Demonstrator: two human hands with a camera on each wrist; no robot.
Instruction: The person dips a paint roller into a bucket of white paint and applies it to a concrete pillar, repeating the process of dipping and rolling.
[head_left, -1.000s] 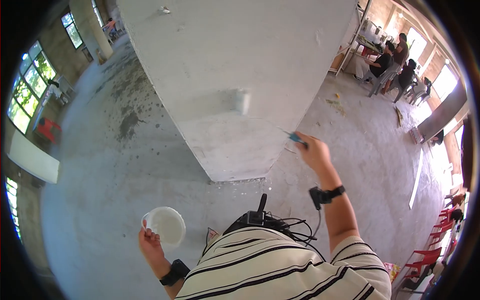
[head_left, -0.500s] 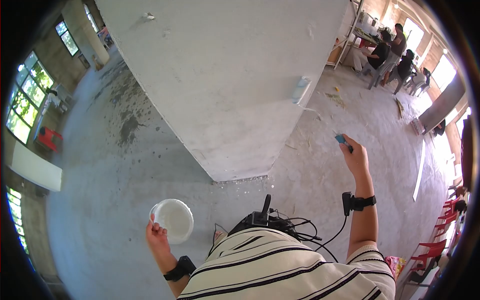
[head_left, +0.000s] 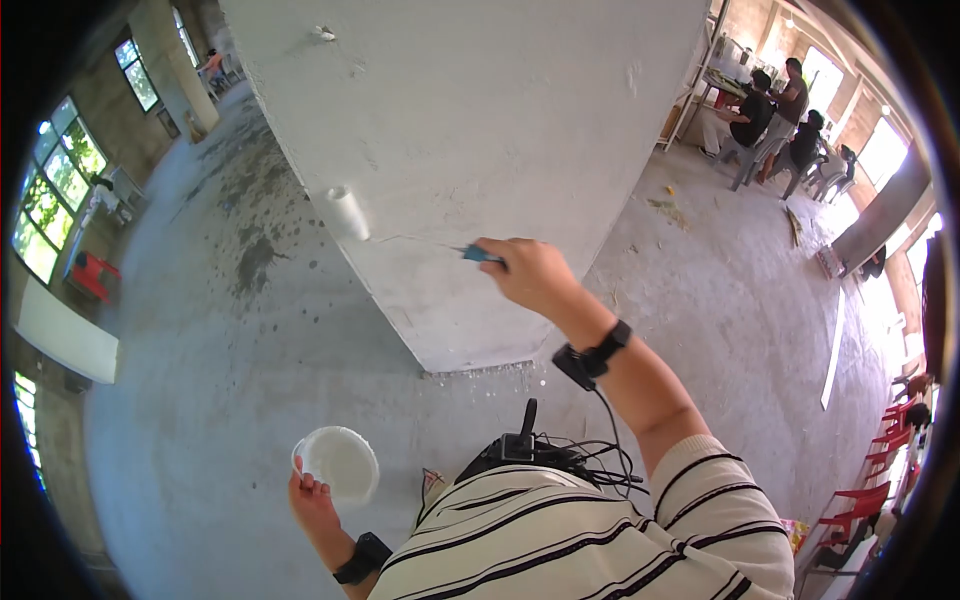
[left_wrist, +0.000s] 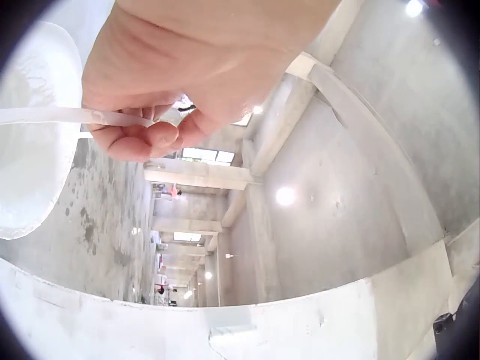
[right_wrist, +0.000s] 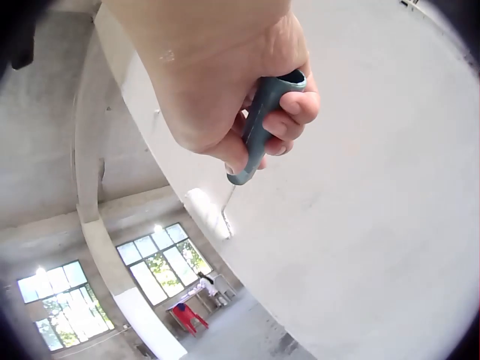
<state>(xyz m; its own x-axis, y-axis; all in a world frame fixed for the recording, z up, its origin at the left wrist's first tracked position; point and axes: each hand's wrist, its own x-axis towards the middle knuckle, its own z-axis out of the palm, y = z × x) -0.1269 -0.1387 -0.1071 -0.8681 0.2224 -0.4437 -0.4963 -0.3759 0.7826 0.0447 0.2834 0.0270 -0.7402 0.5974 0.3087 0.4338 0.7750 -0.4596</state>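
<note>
My right hand [head_left: 535, 275] grips the blue-green handle [head_left: 484, 255] of a paint roller, fingers curled round it in the right wrist view too [right_wrist: 262, 127]. The white roller head [head_left: 348, 213] lies against the pale column [head_left: 480, 130], close to its left edge. Low on the left, my left hand [head_left: 315, 503] holds the strap handle [left_wrist: 52, 115] of a white bucket [head_left: 372, 470]. Seen from the left wrist, the fingers [left_wrist: 135, 142] curl round that strap, and whitish stuff shows inside the bucket.
Seated and standing people [head_left: 750, 120] are at the upper right, by a table. Red chairs [head_left: 858, 505] line the right side; another red chair [head_left: 92, 275] stands at the left. Dark stains mark the concrete floor [head_left: 250, 380]. Black cables [head_left: 590, 465] lie at my waist.
The roller has swept left across the column, from its right edge to its left edge, and my right hand and forearm have moved left with it. My left hand still holds the bucket.
</note>
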